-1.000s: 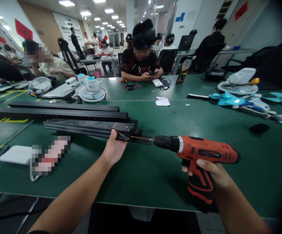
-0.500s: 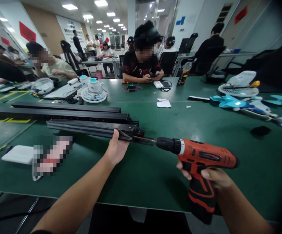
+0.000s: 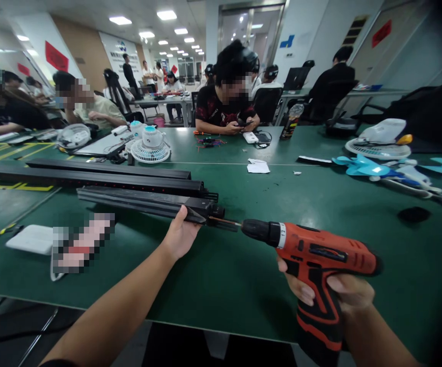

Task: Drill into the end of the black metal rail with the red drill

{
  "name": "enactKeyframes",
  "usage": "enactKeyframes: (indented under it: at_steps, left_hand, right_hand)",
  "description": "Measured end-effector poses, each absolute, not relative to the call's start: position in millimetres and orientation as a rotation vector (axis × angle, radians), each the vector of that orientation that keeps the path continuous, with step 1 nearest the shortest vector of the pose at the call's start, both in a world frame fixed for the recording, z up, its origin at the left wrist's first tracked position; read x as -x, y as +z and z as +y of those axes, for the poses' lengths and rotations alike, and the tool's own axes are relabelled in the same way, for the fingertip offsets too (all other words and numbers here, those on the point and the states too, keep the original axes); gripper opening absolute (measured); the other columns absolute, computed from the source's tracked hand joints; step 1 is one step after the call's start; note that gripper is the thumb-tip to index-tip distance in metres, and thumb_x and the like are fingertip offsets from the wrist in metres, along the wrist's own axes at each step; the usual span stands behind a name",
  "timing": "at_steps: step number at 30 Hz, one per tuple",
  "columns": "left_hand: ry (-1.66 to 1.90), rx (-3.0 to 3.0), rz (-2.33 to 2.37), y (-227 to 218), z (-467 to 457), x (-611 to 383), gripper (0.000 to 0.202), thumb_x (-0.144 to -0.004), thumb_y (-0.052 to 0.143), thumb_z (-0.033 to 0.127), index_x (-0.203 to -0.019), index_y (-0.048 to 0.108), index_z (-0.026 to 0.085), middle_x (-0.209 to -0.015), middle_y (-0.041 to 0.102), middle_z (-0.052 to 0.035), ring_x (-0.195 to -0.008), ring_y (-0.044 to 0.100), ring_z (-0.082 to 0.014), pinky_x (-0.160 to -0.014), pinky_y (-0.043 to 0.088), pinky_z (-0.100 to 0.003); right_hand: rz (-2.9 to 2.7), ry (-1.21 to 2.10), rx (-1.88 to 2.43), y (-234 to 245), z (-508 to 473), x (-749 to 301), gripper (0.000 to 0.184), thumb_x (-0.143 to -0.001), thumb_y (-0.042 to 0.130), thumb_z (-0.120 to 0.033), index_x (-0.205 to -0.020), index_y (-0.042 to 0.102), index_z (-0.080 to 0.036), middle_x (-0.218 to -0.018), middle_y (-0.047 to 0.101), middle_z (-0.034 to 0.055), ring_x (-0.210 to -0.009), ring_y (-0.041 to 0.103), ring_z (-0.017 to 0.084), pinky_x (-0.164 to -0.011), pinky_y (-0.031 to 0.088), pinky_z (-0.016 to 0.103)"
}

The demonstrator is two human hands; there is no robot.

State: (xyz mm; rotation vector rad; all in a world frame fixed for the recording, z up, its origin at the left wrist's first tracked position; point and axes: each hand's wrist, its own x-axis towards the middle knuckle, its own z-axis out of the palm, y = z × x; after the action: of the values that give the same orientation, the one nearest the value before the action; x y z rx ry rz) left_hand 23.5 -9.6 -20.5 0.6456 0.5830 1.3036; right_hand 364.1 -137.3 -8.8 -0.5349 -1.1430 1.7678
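Drill [image 3: 301, 238] (red, black-chucked) sits gripped in right fingers [image 3: 305, 294] — left fingers [image 3: 182, 214] clasp a ridged black bar [image 3: 144, 202].

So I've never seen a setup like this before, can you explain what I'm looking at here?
There's no robot, just someone's bare left hand and right hand, seen by a camera worn on the head, looking forward and down. The left holds a long black bar near one end. The right's grip is around a red and black drill, its nose towards that end. On the green table, two more black bars lie behind, with white fans and blue fan blades farther off.
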Motion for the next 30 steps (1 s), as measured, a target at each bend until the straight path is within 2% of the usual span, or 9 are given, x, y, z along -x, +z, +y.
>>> enactKeyframes:
  at_steps: [3, 6, 10, 14, 16, 19, 21, 27, 30]
  left_hand:
    - [1.274, -0.658, 0.573, -19, -9, -19, 0.044, -0.094, 0.089, 0.056, -0.125, 0.088, 0.025, -0.129, 0.090, -0.0076, -0.140, 0.077, -0.0340, -0.123, 0.056, -0.049]
    - [1.274, -0.665, 0.561, -16, -10, -15, 0.039, -0.086, 0.094, 0.047, -0.117, 0.090, 0.024, -0.116, 0.092, -0.0060, -0.120, 0.083, -0.0315, -0.111, 0.062, -0.045]
    - [1.357, -0.657, 0.586, -16, -12, -15, 0.041, -0.088, 0.095, 0.056, -0.114, 0.088, 0.024, -0.115, 0.092, -0.0046, -0.112, 0.085, -0.0278, -0.109, 0.063, -0.042]
    - [1.479, -0.578, 0.632, -18, -14, -17, 0.047, -0.089, 0.095, 0.066, -0.105, 0.083, 0.024, -0.100, 0.090, -0.0016, -0.104, 0.086, -0.0225, -0.104, 0.065, -0.036]
    - [1.525, -0.509, 0.672, -16, -15, -20, 0.049, -0.089, 0.094, 0.068, -0.107, 0.083, 0.024, -0.102, 0.089, -0.0025, -0.103, 0.085, -0.0211, -0.101, 0.066, -0.033]
    - [1.546, -0.391, 0.724, -10, -18, -26, 0.053, -0.095, 0.087, 0.070, -0.119, 0.083, 0.023, -0.115, 0.089, -0.0080, -0.114, 0.084, -0.0242, -0.106, 0.066, -0.035]
    - [1.557, -0.294, 0.773, -7, -18, -30, 0.052, -0.097, 0.085, 0.070, -0.121, 0.083, 0.024, -0.113, 0.089, -0.0075, -0.112, 0.084, -0.0239, -0.106, 0.067, -0.035]
    - [1.432, -0.246, 0.725, -6, -13, -32, 0.077, -0.095, 0.067, 0.091, -0.133, 0.082, 0.026, -0.122, 0.088, -0.0118, -0.115, 0.082, -0.0285, -0.098, 0.068, -0.040]
    - [1.451, -0.244, 0.672, 0, -10, -31, 0.083, -0.101, 0.051, 0.094, -0.140, 0.080, 0.028, -0.130, 0.086, -0.0136, -0.119, 0.080, -0.0290, -0.095, 0.068, -0.039]
  right_hand:
    - [-1.185, 1.801, 0.535, -8, -140, -366, 0.064, -0.093, 0.087, -0.063, -0.139, 0.080, -0.019, -0.082, 0.071, 0.0036, -0.058, 0.052, 0.013, -0.052, 0.055, 0.024]
    - [-1.189, 1.780, 0.541, -13, -144, -371, 0.068, -0.096, 0.084, -0.071, -0.143, 0.078, -0.023, -0.102, 0.081, 0.0109, -0.059, 0.057, 0.013, -0.049, 0.055, 0.023]
    - [-1.136, 1.763, 0.528, -16, -150, -380, 0.064, -0.099, 0.083, -0.071, -0.149, 0.076, -0.030, -0.133, 0.084, 0.0169, -0.063, 0.069, 0.013, -0.051, 0.059, 0.023]
    - [-1.078, 1.676, 0.558, -17, -152, -387, 0.067, -0.102, 0.071, -0.082, -0.142, 0.078, -0.028, -0.122, 0.088, 0.0168, -0.050, 0.058, 0.011, -0.046, 0.054, 0.025]
    - [-1.068, 1.641, 0.605, -16, -150, -387, 0.072, -0.103, 0.063, -0.088, -0.139, 0.078, -0.026, -0.102, 0.087, 0.0125, -0.045, 0.050, 0.011, -0.044, 0.049, 0.026]
    - [-1.087, 1.651, 0.640, -8, -141, -382, 0.080, -0.103, 0.058, -0.092, -0.134, 0.081, -0.022, -0.059, 0.063, 0.0004, -0.043, 0.041, 0.014, -0.042, 0.044, 0.029]
    - [-1.063, 1.633, 0.667, 2, -132, -378, 0.078, -0.104, 0.058, -0.089, -0.133, 0.083, -0.021, -0.056, 0.056, -0.0012, -0.045, 0.040, 0.016, -0.044, 0.045, 0.030]
    - [-1.069, 1.625, 0.642, 28, -103, -374, 0.064, -0.106, 0.066, -0.079, -0.126, 0.089, -0.022, -0.059, 0.058, -0.0012, -0.047, 0.042, 0.016, -0.046, 0.045, 0.029]
    - [-1.064, 1.691, 0.656, 24, -94, -372, 0.065, -0.102, 0.072, -0.079, -0.122, 0.091, -0.021, -0.057, 0.059, -0.0011, -0.047, 0.043, 0.015, -0.046, 0.043, 0.028]
